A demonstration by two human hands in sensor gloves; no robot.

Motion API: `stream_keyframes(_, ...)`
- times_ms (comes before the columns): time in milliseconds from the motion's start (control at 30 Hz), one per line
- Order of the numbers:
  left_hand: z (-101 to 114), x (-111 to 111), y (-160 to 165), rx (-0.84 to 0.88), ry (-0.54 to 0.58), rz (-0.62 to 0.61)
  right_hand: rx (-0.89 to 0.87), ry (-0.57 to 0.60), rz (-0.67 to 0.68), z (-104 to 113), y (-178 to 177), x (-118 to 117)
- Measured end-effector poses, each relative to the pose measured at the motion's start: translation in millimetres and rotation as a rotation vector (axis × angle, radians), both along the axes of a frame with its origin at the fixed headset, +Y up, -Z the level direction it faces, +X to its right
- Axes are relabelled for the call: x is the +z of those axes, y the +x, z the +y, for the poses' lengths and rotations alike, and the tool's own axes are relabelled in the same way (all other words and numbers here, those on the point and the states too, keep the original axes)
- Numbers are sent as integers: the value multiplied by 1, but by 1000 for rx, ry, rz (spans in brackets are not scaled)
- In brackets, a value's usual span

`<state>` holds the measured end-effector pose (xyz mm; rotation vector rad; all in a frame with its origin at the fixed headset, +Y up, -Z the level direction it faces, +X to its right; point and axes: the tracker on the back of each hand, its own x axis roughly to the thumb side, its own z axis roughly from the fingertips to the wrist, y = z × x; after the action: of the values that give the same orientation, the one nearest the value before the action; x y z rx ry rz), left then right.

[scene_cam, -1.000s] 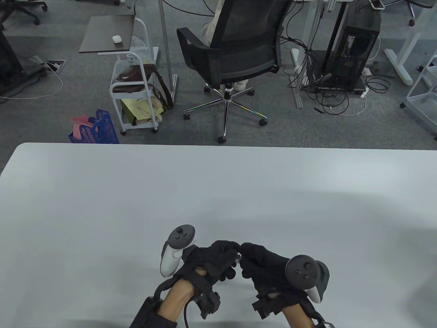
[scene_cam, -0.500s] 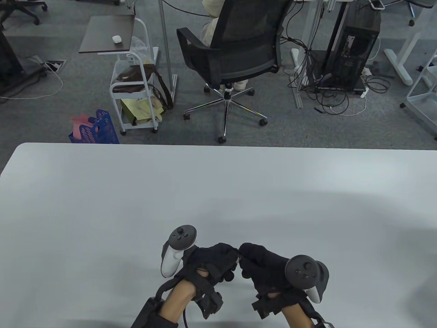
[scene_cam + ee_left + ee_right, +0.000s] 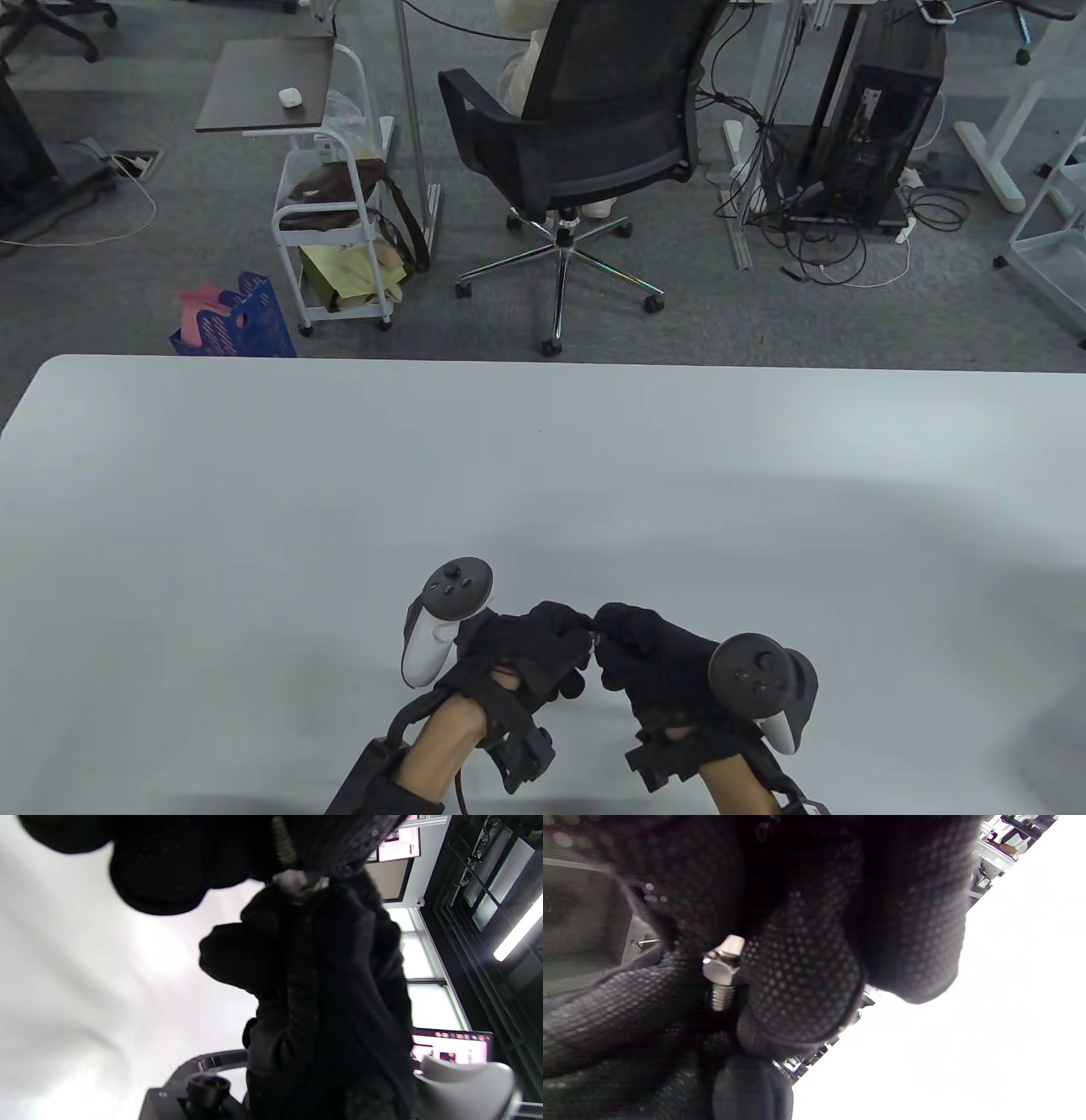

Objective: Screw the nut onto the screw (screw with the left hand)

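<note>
Both gloved hands meet fingertip to fingertip low over the white table [image 3: 543,475], near its front edge. My left hand [image 3: 543,645] pinches the threaded shaft of the silver screw [image 3: 282,846]. The shaft also shows in the right wrist view [image 3: 721,997], running down into the left fingers. My right hand [image 3: 653,658] pinches the silver hex nut [image 3: 719,967] that sits on that shaft. It also shows in the left wrist view [image 3: 297,882]. In the table view the gloves hide nearly all of the screw and the nut.
The table top around the hands is plain white. Beyond its far edge stand a black office chair [image 3: 585,127], a white trolley [image 3: 331,221] and a blue basket [image 3: 242,323] on the floor.
The left hand has turned slightly at the wrist, so its tracker has shifted a little to the right. The right hand has stayed in place, and the fingertips remain together.
</note>
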<state>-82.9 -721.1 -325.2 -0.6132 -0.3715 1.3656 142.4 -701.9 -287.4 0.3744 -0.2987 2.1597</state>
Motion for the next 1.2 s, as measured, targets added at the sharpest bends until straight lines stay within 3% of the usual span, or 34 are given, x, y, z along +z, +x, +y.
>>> stream_keyframes(100,-3,-1,-2,92,-29,7,-30,-11,0,-1,1,-1)
stream_keyframes(200,-4,0,-4,13,-9,79,-61,-29,0,-3,1,-2)
stream_keyframes(367,6,0,1,-26,55,28,-67,-40,10,-3,2,-2)
stream_keyframes(467,4,1,-1,47,18,11,-86,-48,6,-4,2,-2)
stream_keyframes(600,2,2,-1,-57,53,88,-96,-64,5,-6,3,-3)
stream_keyframes(800,7,1,-1,-2,47,24,-97,-60,4,-6,2,-2)
stream_keyframes(933,3,2,-4,-84,50,101,-93,-63,4,-7,3,-3)
stream_keyframes(1200,5,2,1,-50,40,-4,-109,-68,8,-5,4,-3)
